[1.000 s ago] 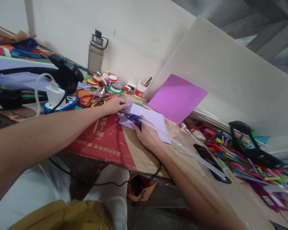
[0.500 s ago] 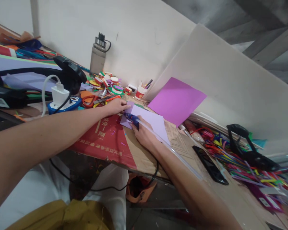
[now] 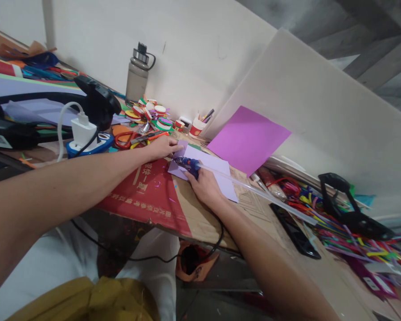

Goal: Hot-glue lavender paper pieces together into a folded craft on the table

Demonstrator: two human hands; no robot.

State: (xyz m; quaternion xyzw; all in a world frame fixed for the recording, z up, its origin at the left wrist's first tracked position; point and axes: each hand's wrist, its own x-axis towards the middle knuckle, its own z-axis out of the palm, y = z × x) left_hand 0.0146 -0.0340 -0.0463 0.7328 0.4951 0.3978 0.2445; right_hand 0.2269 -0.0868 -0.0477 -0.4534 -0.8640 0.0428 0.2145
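Observation:
My right hand is closed around a blue hot glue gun. A long clear glue stick runs out of its back, over my right forearm. The gun's tip points left, close above lilac paper on the cardboard. My left hand has its fingertips on a narrow raised part of the lilac paper, left of the nozzle, with thumb and fingers closed on it. Exactly what lies under the fingertips is partly hidden.
Scissors and small paper drums lie behind my left hand. A power strip, bottle and pen cup stand around. To the right are a phone and pipe cleaners. A purple sheet leans on the board.
The glue gun has turned in my right hand, so its glue stick sits higher and points farther right. My left hand stays nearly in place on the paper.

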